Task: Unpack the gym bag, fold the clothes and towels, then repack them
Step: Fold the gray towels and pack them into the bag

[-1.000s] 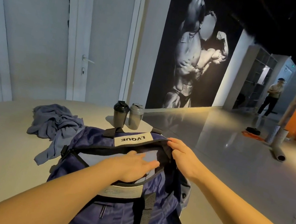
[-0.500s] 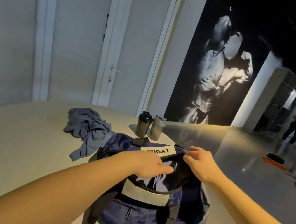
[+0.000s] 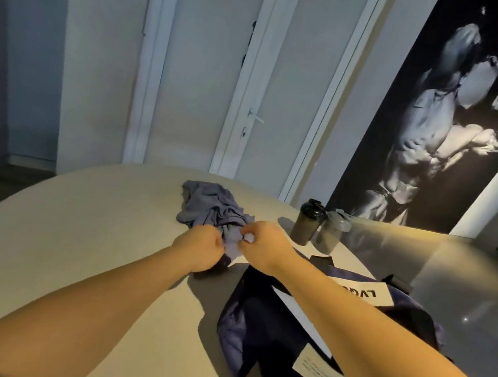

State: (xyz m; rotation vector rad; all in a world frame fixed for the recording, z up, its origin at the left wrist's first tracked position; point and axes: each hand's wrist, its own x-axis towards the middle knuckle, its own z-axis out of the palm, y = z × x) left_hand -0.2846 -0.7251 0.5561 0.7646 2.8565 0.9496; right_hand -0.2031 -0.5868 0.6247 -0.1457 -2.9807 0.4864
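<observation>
Between left grip [image 3: 201, 246] and right grip [image 3: 264, 246], near edge of grey garment [image 3: 210, 206]

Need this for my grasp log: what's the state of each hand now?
Left hand: grips the grey garment.
Right hand: pinches the grey garment too.

Left hand [image 3: 199, 247], right hand [image 3: 266, 245] and forearms [image 3: 113, 297] are bare.
</observation>
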